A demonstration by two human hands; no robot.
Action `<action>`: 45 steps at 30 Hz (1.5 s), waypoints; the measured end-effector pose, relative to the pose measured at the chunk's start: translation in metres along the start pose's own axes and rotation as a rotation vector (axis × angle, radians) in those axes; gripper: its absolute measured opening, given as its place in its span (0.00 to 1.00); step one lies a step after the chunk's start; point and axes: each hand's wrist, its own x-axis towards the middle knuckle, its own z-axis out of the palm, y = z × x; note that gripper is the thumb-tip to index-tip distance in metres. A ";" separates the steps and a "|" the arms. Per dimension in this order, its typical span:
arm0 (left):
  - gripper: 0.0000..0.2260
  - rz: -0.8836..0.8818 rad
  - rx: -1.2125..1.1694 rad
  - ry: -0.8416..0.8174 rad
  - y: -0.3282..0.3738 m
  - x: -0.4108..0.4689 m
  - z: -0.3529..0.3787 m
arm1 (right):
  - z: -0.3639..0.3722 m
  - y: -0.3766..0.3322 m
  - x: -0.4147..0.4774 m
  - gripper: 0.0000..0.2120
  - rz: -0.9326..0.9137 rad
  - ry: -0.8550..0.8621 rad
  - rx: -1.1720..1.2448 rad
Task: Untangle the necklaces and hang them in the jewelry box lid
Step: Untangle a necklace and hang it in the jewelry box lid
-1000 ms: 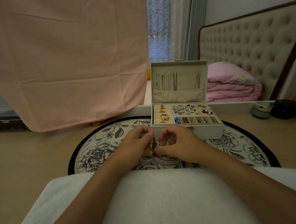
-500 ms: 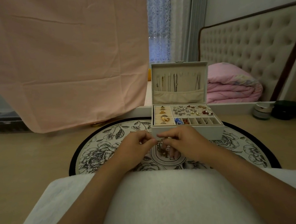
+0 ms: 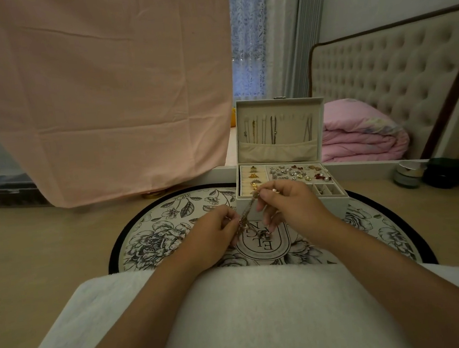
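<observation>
**Tangle between my hands**

My right hand (image 3: 290,207) pinches the upper end of the tangled necklaces (image 3: 248,216), and my left hand (image 3: 214,234) pinches them lower down. They slant between my hands (over the rug (image 3: 171,221)), just in front of the box (image 3: 338,205). Other chains (image 3: 273,130) hang in its upright lid (image 3: 278,107).

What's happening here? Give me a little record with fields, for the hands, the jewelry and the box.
Tangled necklaces: stretched slantwise between both hands
Left hand: pinches their lower part
Right hand: pinches their upper end, held higher
Jewelry box lid: open, upright, several chains hanging inside
Tray: rings and earrings
Rug: round, floral, under the box
</observation>
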 end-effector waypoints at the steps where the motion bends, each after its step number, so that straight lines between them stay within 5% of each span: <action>1: 0.06 0.007 0.001 -0.007 0.001 0.000 0.000 | 0.001 -0.002 0.000 0.08 -0.001 0.015 0.056; 8: 0.07 0.057 -0.087 0.020 0.005 0.001 0.000 | 0.007 -0.010 0.001 0.10 0.080 -0.001 0.382; 16: 0.17 -0.085 -0.551 -0.284 0.015 -0.006 -0.009 | -0.006 -0.003 0.007 0.09 0.288 -0.071 0.800; 20: 0.17 -0.149 -0.605 -0.351 0.015 -0.007 -0.014 | -0.012 0.008 0.009 0.09 0.283 -0.099 0.486; 25: 0.20 -0.165 -0.475 -0.329 0.000 -0.001 -0.012 | -0.010 0.010 0.000 0.03 0.044 -0.266 -0.391; 31: 0.18 -0.131 -0.248 -0.278 0.004 -0.001 -0.009 | -0.018 0.012 0.002 0.02 -0.043 -0.247 -0.510; 34: 0.19 -0.056 -0.176 -0.212 0.000 0.000 -0.008 | -0.019 0.013 0.003 0.05 -0.064 -0.142 -0.356; 41: 0.15 -0.005 -0.197 -0.217 -0.001 0.001 -0.009 | -0.009 0.007 0.001 0.13 0.186 -0.167 0.441; 45: 0.19 -0.070 -0.216 -0.202 0.004 0.001 -0.008 | -0.012 0.008 0.002 0.15 0.278 -0.246 0.556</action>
